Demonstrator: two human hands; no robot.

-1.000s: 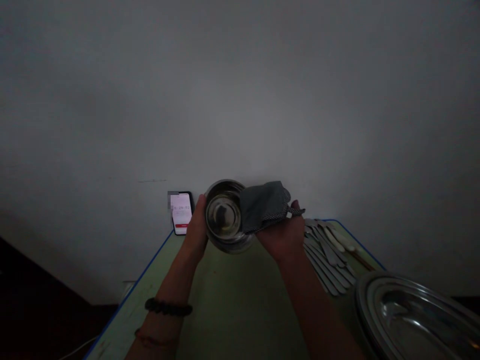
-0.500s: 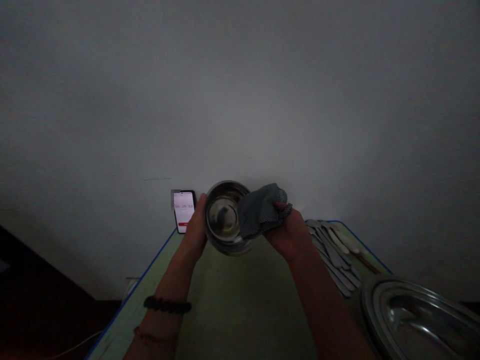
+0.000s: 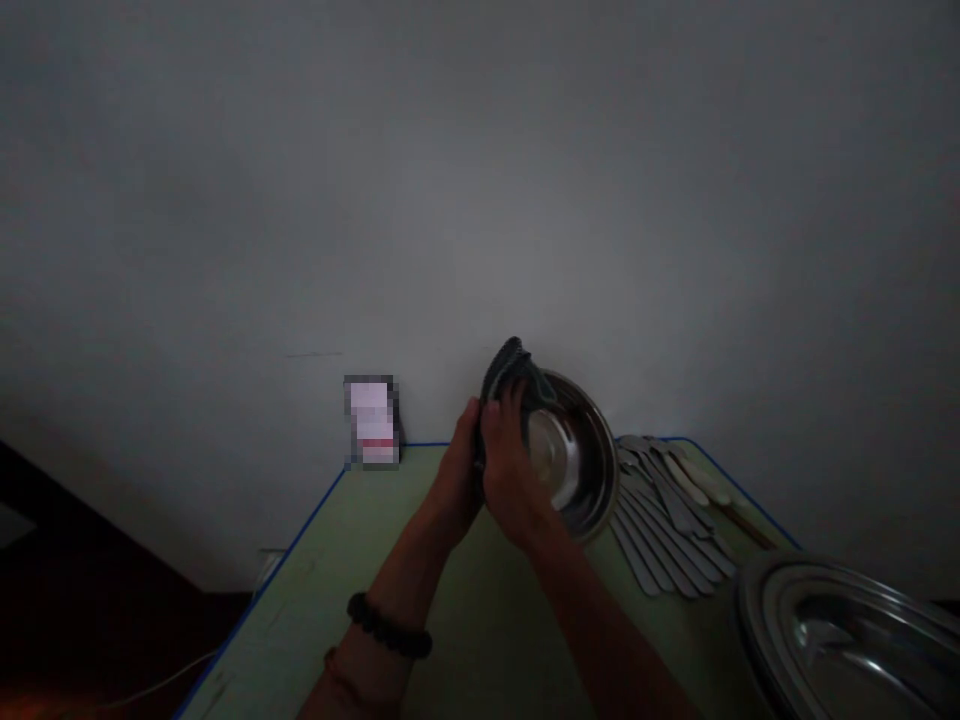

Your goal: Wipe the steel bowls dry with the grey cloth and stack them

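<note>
A shiny metal bowl (image 3: pixel 596 465) is held up over the table, its inside turned toward me. My left hand (image 3: pixel 459 470) grips the bowl's left side from outside, thumb up; the cloth covers part of that rim. With my right hand (image 3: pixel 511 470) I press a dark grey cloth (image 3: pixel 504 365) over the left rim and inner wall. The right fingers are bent over the cloth and reach into the bowl. Both hands are close together, and the part of the bowl between them is hidden.
Several metal utensils (image 3: pixel 660 530) lie fanned out at the right on the green table (image 3: pixel 465 640), with white-handled pieces (image 3: pixel 694 480) beside them. Large metal trays (image 3: pixel 855 620) sit at the front right. A phone (image 3: pixel 375 420) leans against the wall (image 3: pixel 480 200) at the left.
The bowl and my left hand have moved to the right. My right hand has shifted left with the cloth, from the bowl's right side to its left rim.
</note>
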